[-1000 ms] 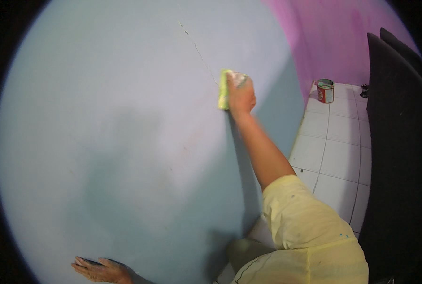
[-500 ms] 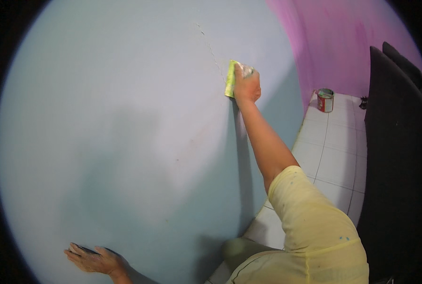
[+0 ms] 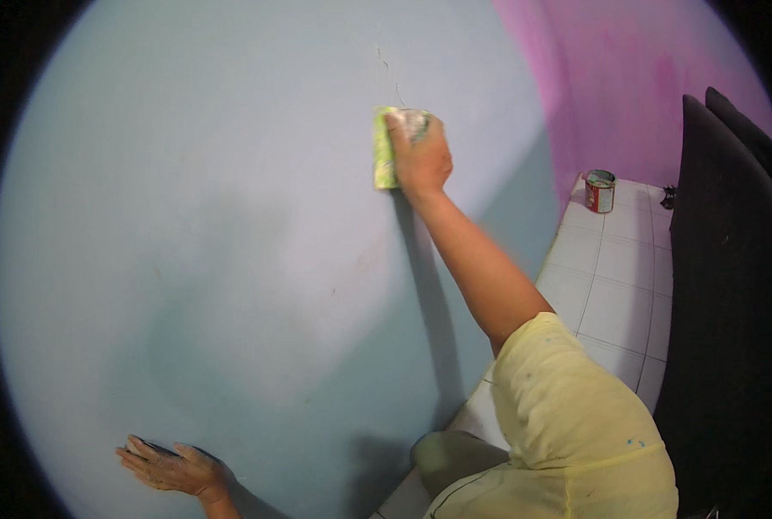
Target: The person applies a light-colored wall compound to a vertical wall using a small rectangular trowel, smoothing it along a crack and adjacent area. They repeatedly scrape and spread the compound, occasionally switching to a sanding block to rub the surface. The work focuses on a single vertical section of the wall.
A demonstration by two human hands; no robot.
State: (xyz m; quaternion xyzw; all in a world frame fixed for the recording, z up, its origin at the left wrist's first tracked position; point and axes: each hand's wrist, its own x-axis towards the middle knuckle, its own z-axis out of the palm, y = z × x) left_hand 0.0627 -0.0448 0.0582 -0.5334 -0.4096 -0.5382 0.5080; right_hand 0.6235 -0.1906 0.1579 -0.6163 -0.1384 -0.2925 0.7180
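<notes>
My right hand is closed on a flat yellow-green putty scraper, thumb lying along its face. Whitish smears cover part of the scraper, and it is pressed to the pale blue wall. Just above its top runs a thin, jagged crack line; whatever lies behind the scraper is hidden. Low at the left, my left hand rests against the wall with its fingers spread, holding nothing. Its fingers look dusted with something pale.
An open paint can stands on the white tiled floor near the pink wall. Close on my right rises a large dark upholstered piece. A small black object lies beyond the can.
My right hand has swept the scraper leftward across the crack line, and less of the line shows now. The left hand stays at nearly the same spot on the wall.
</notes>
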